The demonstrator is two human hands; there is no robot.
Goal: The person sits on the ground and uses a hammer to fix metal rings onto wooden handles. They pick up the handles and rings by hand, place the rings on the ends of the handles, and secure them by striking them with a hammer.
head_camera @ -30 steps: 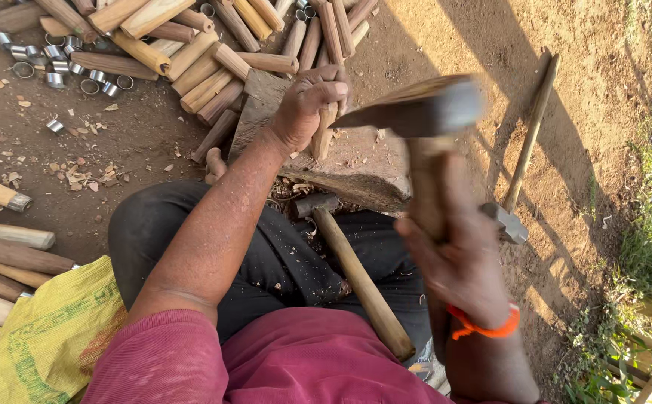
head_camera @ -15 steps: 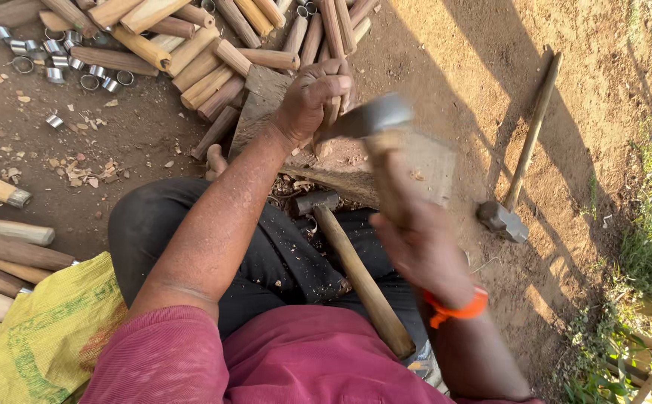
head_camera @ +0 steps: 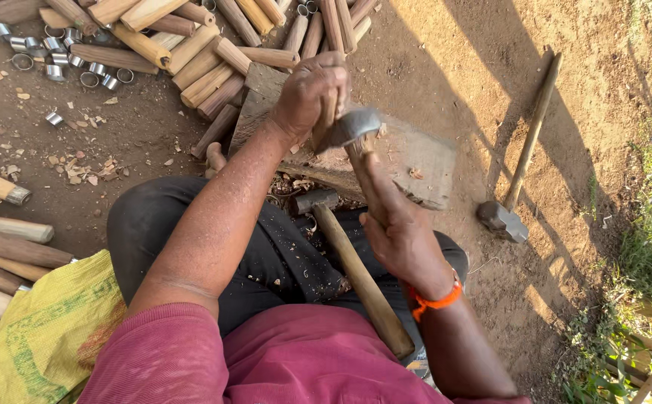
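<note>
The left hand [head_camera: 309, 93] was closed around a short wooden peg [head_camera: 324, 129], holding it upright on the block [head_camera: 408, 161], with its long axis pointing up toward the camera. The right hand [head_camera: 401, 232] was wrapped tight on the handle of a hammer [head_camera: 350, 127], and the hammer head was at the top end of the peg, just beside the left fingers, so the peg lay straight ahead of the right hand. A second hammer [head_camera: 352, 273] rested across the lap, and a third one [head_camera: 517, 187] lay on the ground to the right
</note>
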